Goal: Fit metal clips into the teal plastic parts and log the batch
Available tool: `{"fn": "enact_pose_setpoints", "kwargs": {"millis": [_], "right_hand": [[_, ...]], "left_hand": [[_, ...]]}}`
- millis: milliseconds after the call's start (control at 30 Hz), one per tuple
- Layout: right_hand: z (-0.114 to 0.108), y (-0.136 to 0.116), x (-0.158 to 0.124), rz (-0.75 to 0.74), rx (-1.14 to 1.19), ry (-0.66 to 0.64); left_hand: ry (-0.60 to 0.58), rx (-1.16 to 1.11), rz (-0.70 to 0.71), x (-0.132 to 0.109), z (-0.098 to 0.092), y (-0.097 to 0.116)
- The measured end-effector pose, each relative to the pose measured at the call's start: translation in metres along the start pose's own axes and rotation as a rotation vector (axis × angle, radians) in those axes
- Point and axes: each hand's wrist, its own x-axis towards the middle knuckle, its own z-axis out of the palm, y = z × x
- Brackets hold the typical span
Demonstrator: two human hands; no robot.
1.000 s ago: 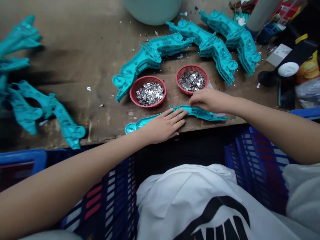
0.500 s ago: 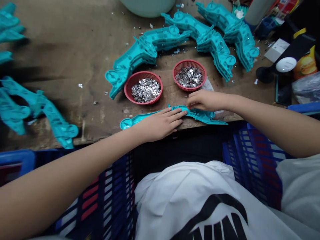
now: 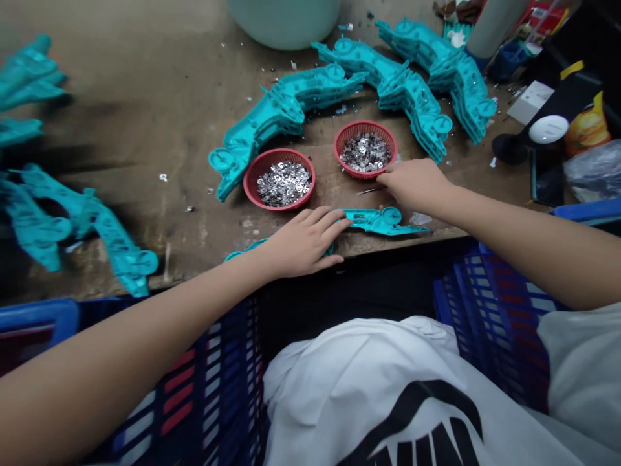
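Note:
A long turquoise plastic part (image 3: pixel 366 219) lies along the table's front edge, its middle covered by my left hand (image 3: pixel 305 243). That hand rests flat on it, fingers stretched out. My right hand (image 3: pixel 418 184) is at the lower right rim of the right red basket (image 3: pixel 365 150), which holds small metal clips. Its fingers are bent together, and their tips are too hidden to show what is between them. Just below the fingertips shows a thin metal tool (image 3: pixel 369 191), seemingly lying on the table. The left red basket (image 3: pixel 279 180) holds shinier metal clips.
Stacked turquoise parts (image 3: pixel 286 103) curve behind the baskets, with more (image 3: pixel 116 236) at the left. A pale green tub (image 3: pixel 286 22) stands at the back. Loose clips are scattered about. A black stand (image 3: pixel 512 147) and a phone (image 3: pixel 547 178) are at right; blue crates (image 3: pixel 223 375) flank my lap.
My right hand has left the turquoise part and moved up and right to the right basket. The part has shifted slightly under my left hand, which stays flat. The view has tilted a little.

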Motion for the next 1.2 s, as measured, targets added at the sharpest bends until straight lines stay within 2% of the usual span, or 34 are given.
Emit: {"fn": "enact_pose_setpoints", "kwargs": {"millis": [100,200,300,400,633,833,1100,1200], "right_hand": [[-0.002,-0.008,-0.001,0.111,-0.078,-0.069],[-0.02,-0.021,-0.004,0.159,-0.148,-0.201],[-0.042,-0.036,-0.011,0.072,-0.083,-0.249],[-0.052,-0.049,-0.019,-0.023,-0.031,-0.299],[-0.049,-0.063,-0.022,-0.039,-0.1,-0.379],[-0.044,-0.063,-0.019,-0.111,-0.115,-0.353],[-0.04,-0.07,-0.021,-0.097,-0.119,-0.361],[-0.039,-0.065,-0.022,-0.092,-0.102,-0.335]], "left_hand": [[0.052,-0.063,-0.055,0.001,0.013,-0.003],[0.073,-0.126,-0.11,0.002,0.024,-0.005],[0.103,-0.157,-0.146,0.002,0.029,-0.004],[0.104,-0.149,-0.148,0.003,0.027,-0.002],[0.005,-0.127,-0.129,0.009,0.01,-0.001],[0.03,-0.143,-0.144,0.015,0.007,-0.002],[0.051,-0.135,-0.126,0.015,0.012,0.0],[0.076,-0.151,-0.124,0.015,0.014,-0.001]]}}
